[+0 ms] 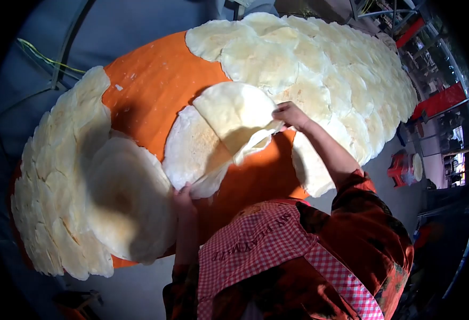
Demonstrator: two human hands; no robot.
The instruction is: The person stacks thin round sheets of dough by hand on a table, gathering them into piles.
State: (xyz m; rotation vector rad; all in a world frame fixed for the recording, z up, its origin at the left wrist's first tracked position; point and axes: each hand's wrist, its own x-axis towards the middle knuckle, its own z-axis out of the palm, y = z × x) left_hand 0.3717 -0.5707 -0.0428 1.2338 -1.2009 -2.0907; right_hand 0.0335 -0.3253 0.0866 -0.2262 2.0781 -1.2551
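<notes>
A thin round flatbread [197, 144] lies partly folded on the orange cloth in front of me, a straight crease running across its middle. My right hand [290, 116] pinches the rim of its raised, creamier half [237, 109], and the near edge there curls up off the cloth. At its lower left edge is my left hand [183, 194], fingers closed on the rim. Just left of that hand rests a pile of large round flatbreads [128, 202], partly in shadow.
Overlapping flatbreads cover the right end [320, 74] and left end [53, 186] of the long surface. Orange cloth [149, 80] shows between them. A single flatbread [312, 165] sits near my right forearm. A red stool [399, 169] stands on the floor at right.
</notes>
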